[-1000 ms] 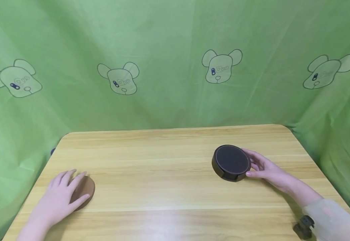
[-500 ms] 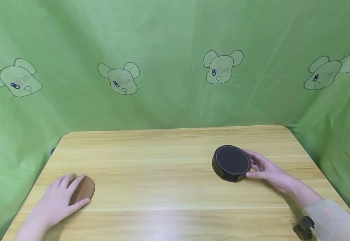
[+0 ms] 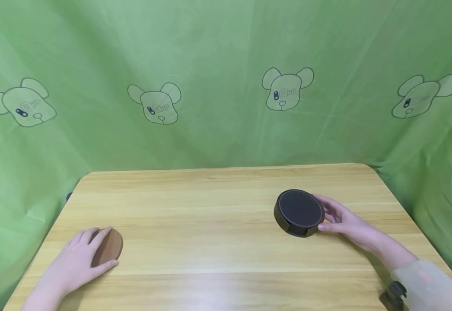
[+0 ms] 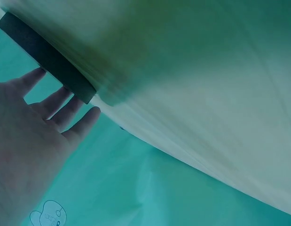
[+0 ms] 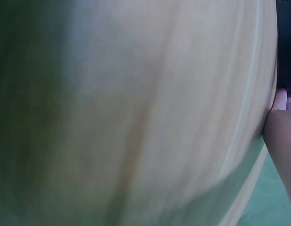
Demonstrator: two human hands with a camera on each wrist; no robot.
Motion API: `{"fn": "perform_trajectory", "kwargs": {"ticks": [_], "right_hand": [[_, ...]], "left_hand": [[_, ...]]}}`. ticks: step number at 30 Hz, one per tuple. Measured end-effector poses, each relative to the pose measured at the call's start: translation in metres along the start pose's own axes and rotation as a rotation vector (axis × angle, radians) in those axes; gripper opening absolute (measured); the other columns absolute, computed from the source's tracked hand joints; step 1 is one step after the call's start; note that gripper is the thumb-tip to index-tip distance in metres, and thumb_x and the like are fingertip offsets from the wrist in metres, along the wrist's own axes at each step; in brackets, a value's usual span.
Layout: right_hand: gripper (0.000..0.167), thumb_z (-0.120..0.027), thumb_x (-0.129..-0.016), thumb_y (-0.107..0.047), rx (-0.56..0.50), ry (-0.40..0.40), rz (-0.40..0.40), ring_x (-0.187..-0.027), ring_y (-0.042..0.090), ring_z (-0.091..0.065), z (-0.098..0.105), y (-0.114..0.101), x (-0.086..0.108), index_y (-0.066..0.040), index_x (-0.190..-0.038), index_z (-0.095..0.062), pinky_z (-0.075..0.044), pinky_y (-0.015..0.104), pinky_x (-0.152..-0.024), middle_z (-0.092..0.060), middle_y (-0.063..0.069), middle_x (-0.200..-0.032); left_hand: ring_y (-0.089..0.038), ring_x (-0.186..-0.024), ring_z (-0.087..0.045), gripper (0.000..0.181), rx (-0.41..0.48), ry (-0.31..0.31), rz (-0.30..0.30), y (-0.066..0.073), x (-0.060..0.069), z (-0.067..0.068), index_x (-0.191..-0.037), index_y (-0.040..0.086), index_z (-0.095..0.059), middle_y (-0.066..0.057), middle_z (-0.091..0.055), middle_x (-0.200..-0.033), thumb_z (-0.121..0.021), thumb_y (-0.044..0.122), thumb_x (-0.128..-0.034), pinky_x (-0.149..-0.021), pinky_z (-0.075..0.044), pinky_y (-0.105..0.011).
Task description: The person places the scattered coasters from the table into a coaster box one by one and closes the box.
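Observation:
A round brown wooden coaster (image 3: 109, 248) lies at the left of the table. My left hand (image 3: 74, 262) reaches over it from the left, thumb at the near edge and fingertips at the far edge. In the left wrist view the fingers (image 4: 56, 103) touch the rim of the coaster (image 4: 46, 57), dark there. At the right stands a round black coaster holder (image 3: 300, 209) with a stitched black coaster on top. My right hand (image 3: 346, 222) grips its right side between thumb and fingers. The right wrist view catches only part of the holder (image 5: 286, 47) and the hand (image 5: 281, 127).
The light wooden table (image 3: 202, 233) has rounded far corners. Green curtain (image 3: 218, 86) with printed bear heads hangs behind it and at both sides. A small black device (image 3: 392, 296) sits by the right sleeve (image 3: 428, 280).
My left fingers have drawn back and come down onto the coaster's far edge, and the thumb has shifted to its near edge. The right hand and the holder have stayed put.

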State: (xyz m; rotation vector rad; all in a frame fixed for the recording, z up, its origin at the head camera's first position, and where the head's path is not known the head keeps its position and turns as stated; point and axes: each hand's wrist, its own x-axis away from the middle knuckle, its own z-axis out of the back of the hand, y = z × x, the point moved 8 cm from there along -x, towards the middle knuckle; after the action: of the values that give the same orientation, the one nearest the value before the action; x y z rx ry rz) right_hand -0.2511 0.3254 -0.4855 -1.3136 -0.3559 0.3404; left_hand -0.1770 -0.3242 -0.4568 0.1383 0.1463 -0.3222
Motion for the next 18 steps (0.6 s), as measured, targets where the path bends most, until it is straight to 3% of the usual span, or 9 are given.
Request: {"fn": "perform_trajectory", "kwargs": {"ticks": [18], "right_hand": [[0.084, -0.065, -0.098, 0.006, 0.012, -0.003, 0.004, -0.131, -0.014, -0.053, 0.0014, 0.0033, -0.0003, 0.005, -0.166, -0.017, -0.041, 0.008, -0.105, -0.043, -0.031, -0.151]], "left_hand": [[-0.047, -0.119, -0.061, 0.087, 0.033, 0.009, -0.058, 0.0056, -0.0091, 0.0006, -0.144, 0.006, -0.060, -0.022, -0.064, -0.130, -0.091, 0.047, -0.0740, -0.096, -0.054, -0.065]]}}
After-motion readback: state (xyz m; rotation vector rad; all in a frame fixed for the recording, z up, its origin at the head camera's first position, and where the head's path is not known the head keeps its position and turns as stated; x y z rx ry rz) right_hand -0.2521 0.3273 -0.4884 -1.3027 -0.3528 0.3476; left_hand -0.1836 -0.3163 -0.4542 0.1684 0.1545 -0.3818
